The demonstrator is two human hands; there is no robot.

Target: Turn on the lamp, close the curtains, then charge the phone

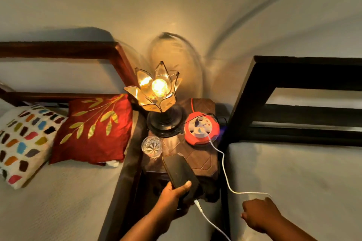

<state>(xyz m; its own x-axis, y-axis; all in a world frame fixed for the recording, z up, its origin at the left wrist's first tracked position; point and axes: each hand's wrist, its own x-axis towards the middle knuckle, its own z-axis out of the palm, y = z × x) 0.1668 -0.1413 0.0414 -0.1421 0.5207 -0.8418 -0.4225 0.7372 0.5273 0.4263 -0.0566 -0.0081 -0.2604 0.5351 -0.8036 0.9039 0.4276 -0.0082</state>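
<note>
On the left, two pillows are seen on a bed: a spotted pillow (23, 143) and a red pillow (94, 129) with gold leaves. Next to them, on a small dark table (199, 160), the lamp (156, 92) is lit up. A glass (151, 146) is set just in front of it. A red power box (201, 130) is placed beside the lamp.

The phone (179, 172) is held by the left hand (174, 195), with fingers and thumb wrapped around its near end. The far end is laid on the table. A white cable (225, 174) is plugged into the phone's near end.

The right hand (258, 214) is kept apart from the phone, to its right. It is curled, and the cable is passed by it. Whether the cable is held cannot be told.
</note>
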